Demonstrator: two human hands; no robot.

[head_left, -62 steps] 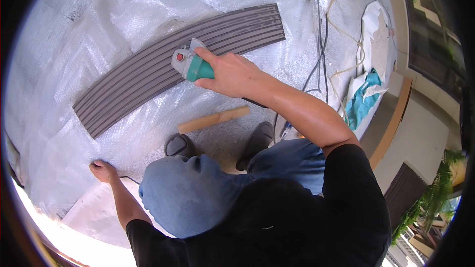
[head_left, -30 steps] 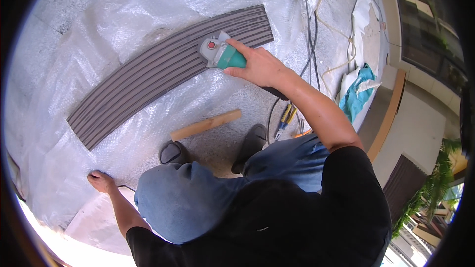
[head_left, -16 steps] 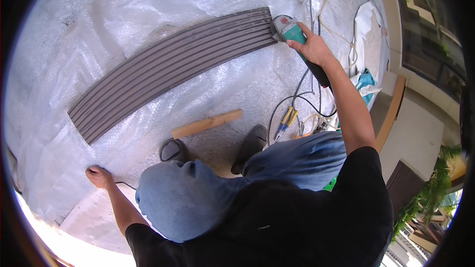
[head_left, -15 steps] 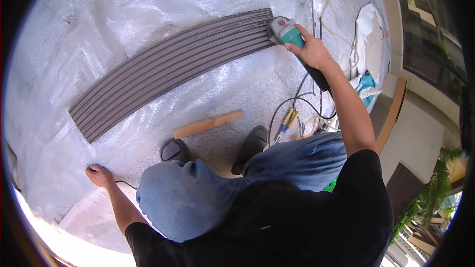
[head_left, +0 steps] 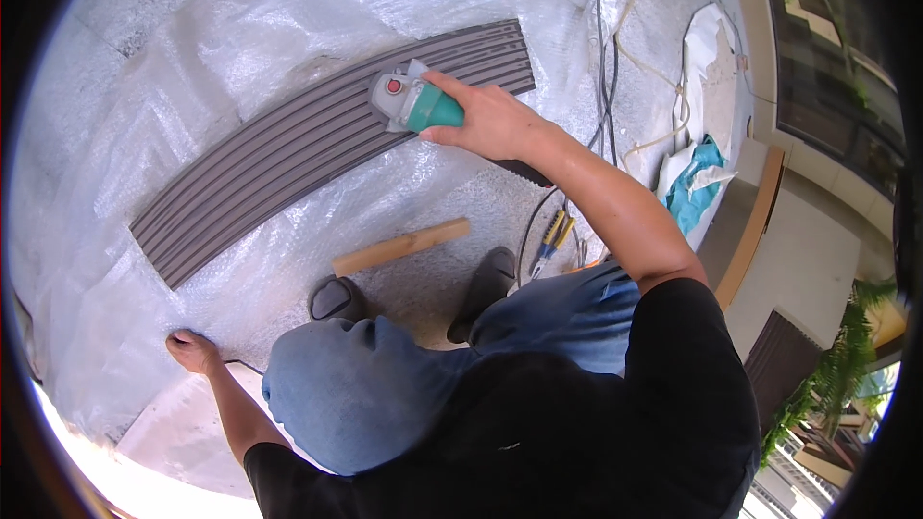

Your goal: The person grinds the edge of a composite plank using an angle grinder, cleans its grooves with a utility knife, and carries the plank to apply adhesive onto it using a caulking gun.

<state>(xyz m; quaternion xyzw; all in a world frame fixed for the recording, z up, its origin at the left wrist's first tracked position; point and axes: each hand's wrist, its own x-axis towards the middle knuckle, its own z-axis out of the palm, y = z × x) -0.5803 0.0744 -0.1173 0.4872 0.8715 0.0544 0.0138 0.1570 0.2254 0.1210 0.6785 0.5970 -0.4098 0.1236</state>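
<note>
My right hand [head_left: 495, 123] is wrapped round a green and grey angle grinder [head_left: 435, 110], which is over the middle-right part of a grooved brown panel [head_left: 269, 159]. Whether its disc, hidden under the head, touches the ridges I cannot tell. The panel lies flat on bubble wrap [head_left: 207, 67], slanting from lower left to upper right. Low at the left, my left hand [head_left: 194, 352] is curled closed near the wrap, apart from the panel. A thin dark cord [head_left: 246, 363] shows by its wrist; what the fingers hold, if anything, is hidden.
A short wooden strip [head_left: 404, 245] lies before my grey shoes [head_left: 336, 297]. Yellow-handled pliers [head_left: 552, 240] rest by looped cables to the right. Black cords [head_left: 604, 48] and a pale hose [head_left: 627, 50] run beyond, near a teal cloth-like bundle [head_left: 694, 185] and a low wall.
My right hand has carried the angle grinder leftward and slightly down, from the panel's right end to over its middle-right part. My left hand has stayed nearly still.
</note>
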